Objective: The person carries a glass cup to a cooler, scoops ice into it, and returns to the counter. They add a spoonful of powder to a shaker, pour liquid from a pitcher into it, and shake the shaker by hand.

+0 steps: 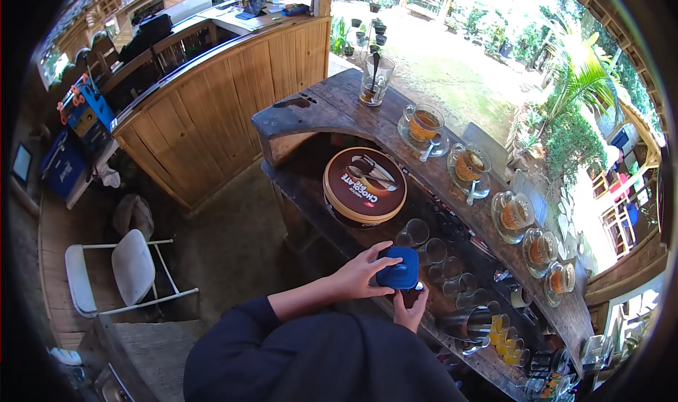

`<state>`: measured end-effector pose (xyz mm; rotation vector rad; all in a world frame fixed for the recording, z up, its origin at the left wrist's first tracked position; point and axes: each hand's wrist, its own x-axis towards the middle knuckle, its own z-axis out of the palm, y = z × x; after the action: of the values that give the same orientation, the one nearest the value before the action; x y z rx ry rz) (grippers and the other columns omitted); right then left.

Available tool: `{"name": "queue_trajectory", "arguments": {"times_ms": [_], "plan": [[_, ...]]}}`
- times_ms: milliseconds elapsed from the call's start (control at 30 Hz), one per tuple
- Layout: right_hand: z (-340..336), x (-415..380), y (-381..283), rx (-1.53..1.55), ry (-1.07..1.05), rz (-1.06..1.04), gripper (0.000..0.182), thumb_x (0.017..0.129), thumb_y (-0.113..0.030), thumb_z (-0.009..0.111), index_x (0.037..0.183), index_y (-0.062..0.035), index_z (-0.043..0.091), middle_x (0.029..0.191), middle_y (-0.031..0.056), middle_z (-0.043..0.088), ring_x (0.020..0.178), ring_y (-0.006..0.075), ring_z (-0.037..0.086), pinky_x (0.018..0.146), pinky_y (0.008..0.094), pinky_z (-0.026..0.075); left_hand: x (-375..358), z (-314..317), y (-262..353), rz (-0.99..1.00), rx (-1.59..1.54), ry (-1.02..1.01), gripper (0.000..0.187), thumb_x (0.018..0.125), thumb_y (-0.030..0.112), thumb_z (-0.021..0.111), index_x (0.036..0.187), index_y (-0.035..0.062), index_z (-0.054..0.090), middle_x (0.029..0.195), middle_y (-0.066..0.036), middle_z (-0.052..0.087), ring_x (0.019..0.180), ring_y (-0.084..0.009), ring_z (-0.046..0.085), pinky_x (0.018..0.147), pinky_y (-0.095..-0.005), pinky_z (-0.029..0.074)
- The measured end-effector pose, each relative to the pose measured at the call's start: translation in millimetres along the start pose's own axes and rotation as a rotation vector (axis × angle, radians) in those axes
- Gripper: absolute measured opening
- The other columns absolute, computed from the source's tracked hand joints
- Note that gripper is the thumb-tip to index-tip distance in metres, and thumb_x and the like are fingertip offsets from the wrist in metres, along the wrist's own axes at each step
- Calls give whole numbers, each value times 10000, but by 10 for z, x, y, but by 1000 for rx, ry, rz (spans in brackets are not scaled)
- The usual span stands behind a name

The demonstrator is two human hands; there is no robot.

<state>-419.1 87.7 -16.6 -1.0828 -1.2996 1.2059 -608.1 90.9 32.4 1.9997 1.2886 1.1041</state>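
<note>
My left hand (pixel 365 272) grips a blue-lidded container (pixel 400 266) from its left side, fingers along the edge of the lid. Just below it, my right hand (pixel 411 310) is closed at the container's near side, and a small shiny spot shows by its fingertips. What lies under the lid is hidden. Beyond my hands, a round brown chocolate tin (pixel 365 184) rests on the lower counter, with a spoon lying on its lid. Several empty glasses (pixel 432 251) stand in rows just right of the container.
Along the raised wooden ledge (pixel 339 105) are several glass cups of tea (pixel 424 123) on saucers, some with spoons. A tall glass (pixel 376 80) holding a dark-handled utensil stands at its far end. Yellow-filled glasses (pixel 506 338) sit at lower right. A white folding chair (pixel 133 268) is at left.
</note>
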Motion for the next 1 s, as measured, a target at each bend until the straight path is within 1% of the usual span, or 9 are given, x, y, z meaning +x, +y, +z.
{"name": "queue_trajectory", "arguments": {"times_ms": [233,367,533,600,633,733,800,900,1000], "plan": [[125,19,-136,6,-64,-7,476,775,17,641,1170,-2,377,1071,86,489,973,136,509,876,275,416,-70,-61,-140,46,8,28,691,618,199,792,1228,155,470,1328,-207,310,1200,-406,394,967,-427,389],[211,32,-57,-1,-180,20,505,775,15,644,1199,3,370,1148,123,484,1040,166,520,904,300,424,-241,-220,-159,3,-12,84,678,603,178,799,1208,149,494,1309,-200,337,1190,-396,406,960,-422,398],[365,6,-27,34,-277,-17,524,789,22,623,1240,-11,359,1238,136,465,1096,198,522,922,312,425,-463,-580,-187,-65,88,365,658,587,199,818,1176,140,529,1262,-191,386,1168,-369,436,947,-424,406],[369,-37,-71,88,-299,130,512,804,34,599,1251,-29,357,1276,118,442,1107,194,515,918,300,422,-528,-756,-259,-47,170,495,659,556,176,835,1142,117,540,1245,-204,393,1137,-372,455,933,-432,411],[358,-53,-60,92,-299,131,512,804,34,599,1251,-29,357,1276,118,442,1107,194,515,918,300,422,-560,-839,-298,-67,206,550,661,549,168,836,1139,117,540,1243,-202,393,1138,-370,455,932,-437,411],[278,-100,-13,124,-293,214,458,818,36,581,1230,-28,390,1203,102,507,1073,169,535,901,281,425,-632,-1088,-502,-76,312,635,679,540,152,836,1146,121,532,1241,-194,394,1129,-364,464,895,-430,441],[197,-127,20,60,-346,266,360,827,30,575,1166,-20,463,1090,77,579,1009,145,568,867,262,437,-624,-1234,-624,-156,322,801,677,549,148,831,1151,117,522,1236,-193,402,1112,-358,478,847,-413,473],[128,-198,95,101,-370,286,270,833,3,588,1096,-23,530,979,57,619,943,122,589,835,250,448,-471,-1458,-861,-163,388,884,656,571,151,820,1152,114,517,1227,-189,414,1101,-344,488,809,-391,493],[69,-280,136,-9,-419,306,251,837,-37,604,1083,-33,554,971,57,621,926,119,593,826,263,457,-231,-1592,-1045,-243,367,881,626,592,157,805,1146,111,518,1212,-188,427,1095,-339,491,839,-394,477]]}}
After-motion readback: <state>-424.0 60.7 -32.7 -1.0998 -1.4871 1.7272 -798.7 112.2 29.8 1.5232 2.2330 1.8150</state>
